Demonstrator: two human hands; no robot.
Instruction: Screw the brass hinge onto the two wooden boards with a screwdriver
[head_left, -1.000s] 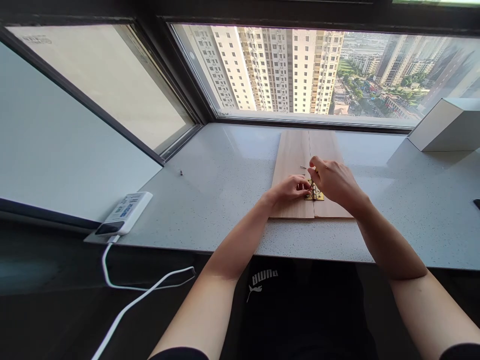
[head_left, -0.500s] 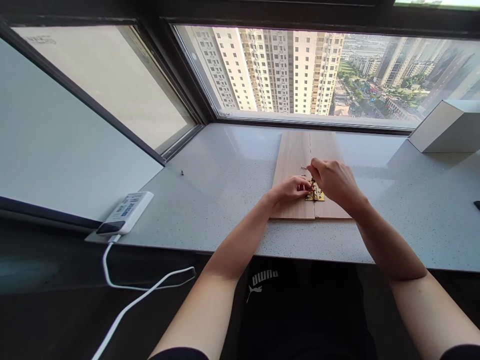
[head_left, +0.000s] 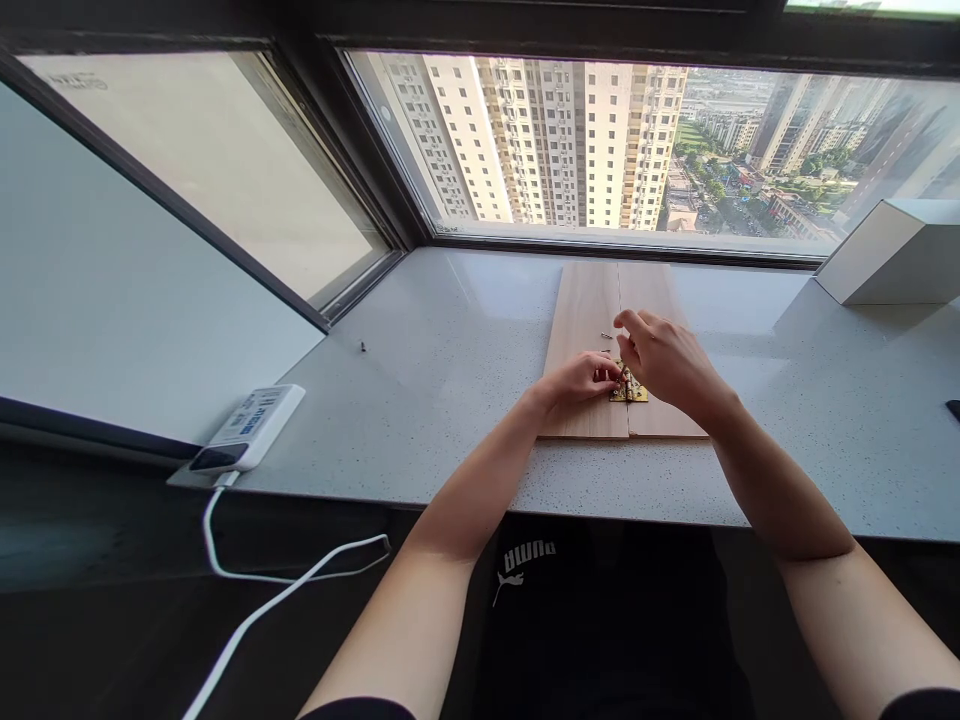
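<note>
My left hand (head_left: 579, 380) pinches narrow at the brass hinge (head_left: 636, 392) on the seam of the pale wood boards (head_left: 581, 310), perhaps on a screw, too small to tell, while my half-open right hand (head_left: 664, 362) hovers close; one careless bump could shift the hinge or scatter the loose screws (head_left: 605, 335).

Two hands (head_left: 577, 380) (head_left: 666, 362), two wooden boards (head_left: 583, 320) (head_left: 649, 295), one brass hinge (head_left: 637, 393)

The place is reading as a home, a flat high up in a residential tower. The hands (head_left: 667, 365) are working at a speckled stone worktop (head_left: 390, 420) that is running along the foot of a wide window (head_left: 622, 243), and tower blocks (head_left: 555, 140) are standing just outside, with streets and trees lying far below. A power strip (head_left: 251, 428) is sitting on the worktop's corner, its white cord (head_left: 270, 590) trailing down, while a white box (head_left: 892, 255) is resting at the right end.
</note>
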